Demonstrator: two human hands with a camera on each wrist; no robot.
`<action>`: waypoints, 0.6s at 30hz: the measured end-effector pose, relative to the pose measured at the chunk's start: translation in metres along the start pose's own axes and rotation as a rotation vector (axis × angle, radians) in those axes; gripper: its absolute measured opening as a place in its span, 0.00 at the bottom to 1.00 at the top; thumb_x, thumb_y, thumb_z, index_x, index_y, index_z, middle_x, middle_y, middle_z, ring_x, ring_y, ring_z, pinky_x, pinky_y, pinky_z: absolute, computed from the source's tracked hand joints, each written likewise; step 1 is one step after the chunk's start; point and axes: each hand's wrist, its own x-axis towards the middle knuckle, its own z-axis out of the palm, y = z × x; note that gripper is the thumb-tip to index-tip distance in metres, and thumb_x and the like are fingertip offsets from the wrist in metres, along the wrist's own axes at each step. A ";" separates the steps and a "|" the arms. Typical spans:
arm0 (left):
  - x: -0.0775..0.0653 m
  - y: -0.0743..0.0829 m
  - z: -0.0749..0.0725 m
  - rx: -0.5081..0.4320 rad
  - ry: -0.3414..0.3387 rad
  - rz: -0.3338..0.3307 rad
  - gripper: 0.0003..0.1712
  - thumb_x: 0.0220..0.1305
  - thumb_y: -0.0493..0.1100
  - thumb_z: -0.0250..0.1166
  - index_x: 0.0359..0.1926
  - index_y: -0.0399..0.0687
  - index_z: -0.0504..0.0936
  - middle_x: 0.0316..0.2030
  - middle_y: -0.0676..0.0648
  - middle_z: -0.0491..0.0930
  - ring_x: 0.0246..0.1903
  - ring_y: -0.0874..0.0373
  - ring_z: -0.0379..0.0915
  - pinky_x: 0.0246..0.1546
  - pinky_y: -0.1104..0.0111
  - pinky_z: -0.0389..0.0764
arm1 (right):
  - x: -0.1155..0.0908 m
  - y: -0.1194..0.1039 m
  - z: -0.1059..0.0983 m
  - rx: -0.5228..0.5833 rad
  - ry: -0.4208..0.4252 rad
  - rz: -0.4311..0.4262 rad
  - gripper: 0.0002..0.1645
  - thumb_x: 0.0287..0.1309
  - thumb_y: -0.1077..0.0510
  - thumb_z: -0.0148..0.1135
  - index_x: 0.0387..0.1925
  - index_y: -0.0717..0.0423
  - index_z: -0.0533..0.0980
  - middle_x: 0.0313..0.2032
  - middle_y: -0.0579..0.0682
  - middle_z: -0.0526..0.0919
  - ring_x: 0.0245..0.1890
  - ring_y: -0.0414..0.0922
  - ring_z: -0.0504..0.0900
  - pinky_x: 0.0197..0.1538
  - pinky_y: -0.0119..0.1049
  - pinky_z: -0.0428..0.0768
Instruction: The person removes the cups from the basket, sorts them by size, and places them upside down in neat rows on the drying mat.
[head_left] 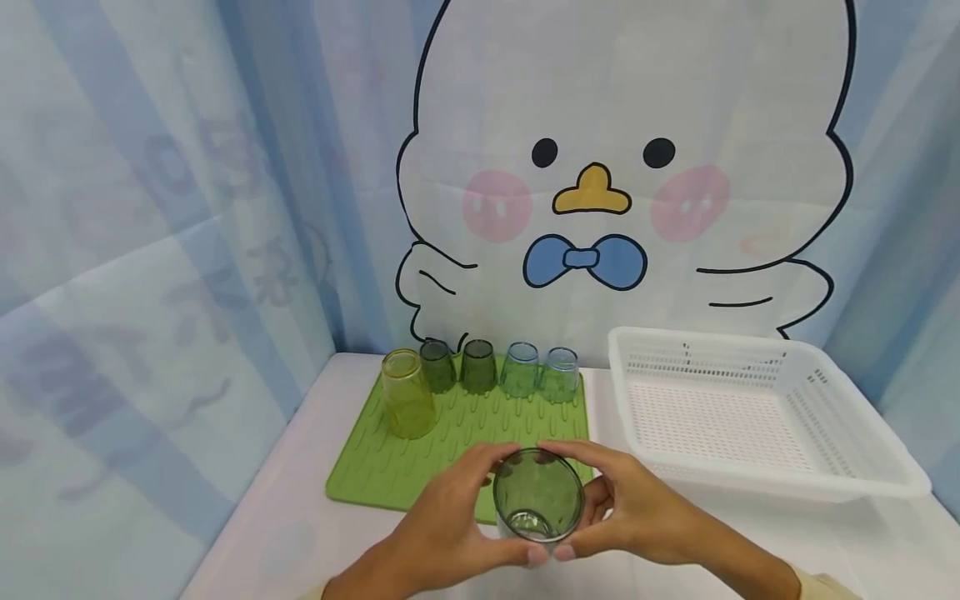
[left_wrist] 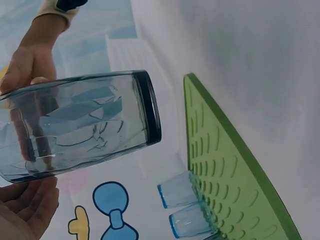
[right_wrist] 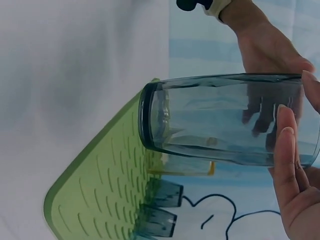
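A tall, dark-tinted drinking glass (head_left: 538,498) is held upright near the table's front, its mouth toward the head camera. My left hand (head_left: 457,518) grips its left side near the rim, thumb in front and fingers behind. From the right, my right hand (head_left: 637,510) grips the same glass in mirrored fashion. In both wrist views the glass's thick base hangs above the table, next to the green drying mat (head_left: 465,433). On that mat stand a yellow glass (head_left: 408,396), two small dark glasses (head_left: 478,368) and two small light-blue glasses (head_left: 520,371).
To the right of the mat sits a white perforated plastic basket (head_left: 712,417), its inside bare. A white cloth (head_left: 277,508) covers the table. Behind it hangs a blue and white curtain (head_left: 360,167) with a cartoon chick print.
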 end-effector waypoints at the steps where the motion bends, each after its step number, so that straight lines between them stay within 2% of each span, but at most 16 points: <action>1: 0.000 0.000 0.000 -0.009 0.000 -0.002 0.51 0.52 0.66 0.75 0.70 0.51 0.66 0.59 0.56 0.74 0.54 0.61 0.75 0.53 0.66 0.80 | 0.000 0.001 0.000 0.001 -0.002 0.005 0.56 0.49 0.60 0.78 0.74 0.64 0.57 0.45 0.62 0.81 0.27 0.40 0.86 0.32 0.39 0.86; 5: 0.002 -0.001 -0.002 -0.012 0.010 0.005 0.49 0.53 0.66 0.74 0.69 0.51 0.67 0.58 0.56 0.75 0.52 0.63 0.75 0.52 0.66 0.81 | 0.002 0.005 -0.001 0.014 -0.016 0.009 0.56 0.50 0.61 0.77 0.75 0.64 0.55 0.41 0.63 0.84 0.27 0.41 0.86 0.31 0.38 0.86; 9: 0.003 0.000 -0.004 0.021 0.026 0.011 0.49 0.52 0.67 0.74 0.68 0.51 0.68 0.57 0.57 0.75 0.50 0.65 0.75 0.51 0.66 0.81 | 0.004 0.010 -0.002 0.009 -0.031 -0.009 0.57 0.51 0.63 0.76 0.77 0.57 0.54 0.51 0.67 0.79 0.25 0.40 0.86 0.27 0.38 0.84; 12: 0.003 0.003 -0.006 0.037 0.030 -0.002 0.48 0.52 0.68 0.74 0.68 0.53 0.68 0.57 0.58 0.75 0.50 0.65 0.75 0.51 0.66 0.81 | 0.008 0.018 -0.003 0.055 -0.065 -0.028 0.59 0.51 0.66 0.74 0.78 0.53 0.50 0.60 0.70 0.70 0.26 0.42 0.86 0.28 0.42 0.86; 15: 0.002 0.008 -0.008 0.032 0.042 -0.007 0.48 0.51 0.68 0.75 0.68 0.54 0.69 0.57 0.58 0.75 0.51 0.64 0.75 0.51 0.65 0.81 | 0.012 0.029 -0.001 0.147 -0.101 -0.032 0.60 0.50 0.68 0.74 0.78 0.53 0.49 0.61 0.68 0.70 0.38 0.49 0.87 0.37 0.47 0.87; 18: 0.002 0.013 -0.011 0.016 0.066 0.006 0.49 0.50 0.67 0.76 0.68 0.54 0.69 0.58 0.59 0.75 0.52 0.64 0.75 0.52 0.65 0.81 | 0.018 0.043 0.003 0.190 -0.114 -0.056 0.60 0.47 0.68 0.74 0.77 0.52 0.52 0.64 0.66 0.69 0.51 0.55 0.81 0.47 0.49 0.86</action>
